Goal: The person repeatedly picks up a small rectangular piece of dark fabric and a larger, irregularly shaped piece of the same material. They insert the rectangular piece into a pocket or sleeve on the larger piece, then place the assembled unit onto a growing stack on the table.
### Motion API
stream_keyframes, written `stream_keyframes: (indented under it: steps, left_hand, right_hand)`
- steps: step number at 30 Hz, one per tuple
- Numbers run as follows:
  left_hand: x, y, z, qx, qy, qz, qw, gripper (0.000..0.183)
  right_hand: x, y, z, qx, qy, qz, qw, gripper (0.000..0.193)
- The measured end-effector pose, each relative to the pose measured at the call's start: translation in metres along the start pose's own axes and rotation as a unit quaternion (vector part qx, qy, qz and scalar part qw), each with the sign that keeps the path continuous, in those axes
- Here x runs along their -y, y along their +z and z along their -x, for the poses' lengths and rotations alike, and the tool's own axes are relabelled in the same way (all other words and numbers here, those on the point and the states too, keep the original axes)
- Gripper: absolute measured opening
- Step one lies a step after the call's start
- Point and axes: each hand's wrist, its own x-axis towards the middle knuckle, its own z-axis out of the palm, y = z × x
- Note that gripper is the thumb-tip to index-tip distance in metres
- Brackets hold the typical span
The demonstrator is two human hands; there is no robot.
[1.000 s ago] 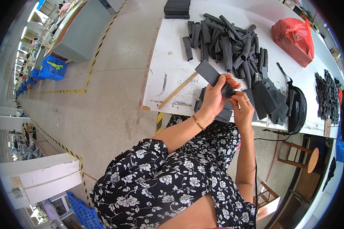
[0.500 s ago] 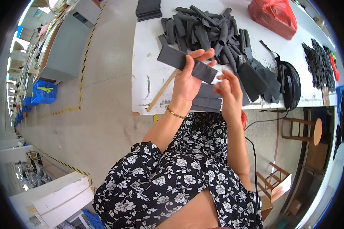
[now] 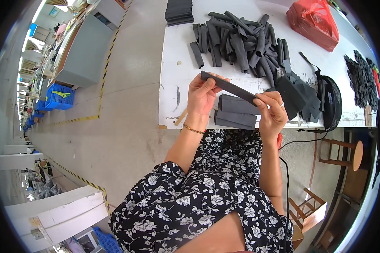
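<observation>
A dark grey fabric strip (image 3: pixel 231 87) is stretched between my two hands above the front edge of the white table (image 3: pixel 173 90). My left hand (image 3: pixel 204 95) pinches its left end between thumb and fingers. At the strip's right end, my right hand (image 3: pixel 271 111) grips it the same way. Seen narrow, the strip slants down to the right. Below it lie flat dark grey fabric pieces (image 3: pixel 236 111) in a small stack. Beyond is a heap of rolled dark grey fabric pieces (image 3: pixel 240 46).
Flat dark pieces (image 3: pixel 291 95) and a black mesh bag (image 3: pixel 331 103) lie to the right. A red plastic bag (image 3: pixel 312 25) stands at the back right, and a dark stack (image 3: pixel 179 12) at the back left. A wooden stick (image 3: pixel 180 118) lies left; stools (image 3: pixel 356 155) stand below.
The strip has turned from broad side to narrow edge. My right hand, free before, now holds its right end. My left hand has shifted to the strip's left end. The whole view has shifted slightly.
</observation>
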Motion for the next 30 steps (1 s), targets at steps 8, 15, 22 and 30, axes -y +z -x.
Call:
stream_keyframes:
  steps: [8,15,22,30]
  left_hand:
    - [-0.013,0.004,-0.001,0.030,0.011,-0.087,0.996,0.018]
    - [-0.018,0.007,-0.001,0.030,0.012,-0.087,0.996,0.018]
    - [-0.017,0.008,-0.001,0.038,-0.005,-0.042,0.998,0.021]
    - [-0.020,-0.006,-0.001,0.034,-0.018,-0.102,0.994,0.017]
  right_hand:
    - [-0.005,-0.007,-0.002,0.006,0.021,0.008,1.000,0.016]
    - [-0.004,-0.007,-0.002,0.015,0.018,-0.012,1.000,0.017]
    - [-0.007,-0.009,0.001,0.028,0.014,-0.013,0.999,0.020]
    - [0.011,-0.014,-0.005,0.059,-0.120,0.078,0.988,0.029]
